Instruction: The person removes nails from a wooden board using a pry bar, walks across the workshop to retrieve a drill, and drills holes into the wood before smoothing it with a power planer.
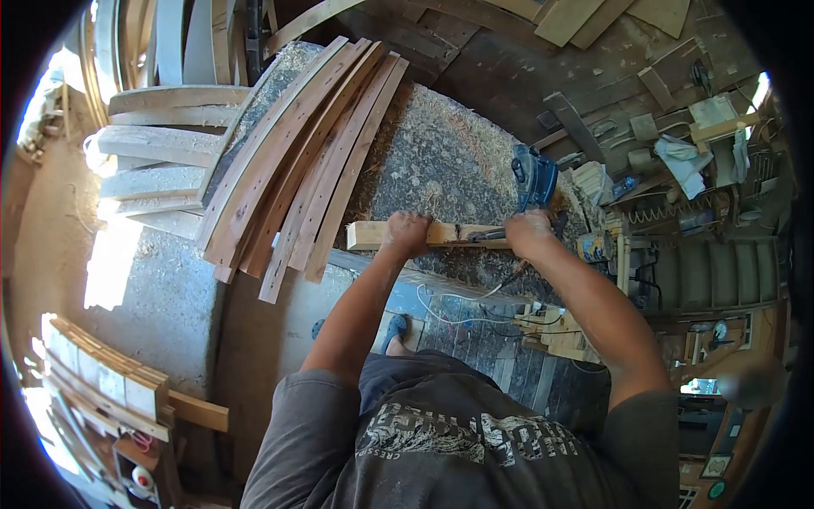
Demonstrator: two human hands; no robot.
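Note:
A short, pale wooden piece [366, 236] lies near the front edge of the dark, shaving-strewn workbench [415, 157]. My left hand [409, 233] is closed over it, fingers wrapped round its upper side. Toward its right end, my right hand [531, 234] is closed on a slim dark metal tool [487, 235] that reaches left along the wood. The tool's exact kind I cannot tell, since my fingers cover its right end. Just beyond my right hand stands a blue power planer [534, 174].
Several long curved wooden strips [314, 161] lie stacked on the bench's left side, some overhanging its front edge. A white cord [449, 321] hangs below the bench. More curved pieces [165, 144] rest at far left. Tools and offcuts [678, 161] clutter the right side.

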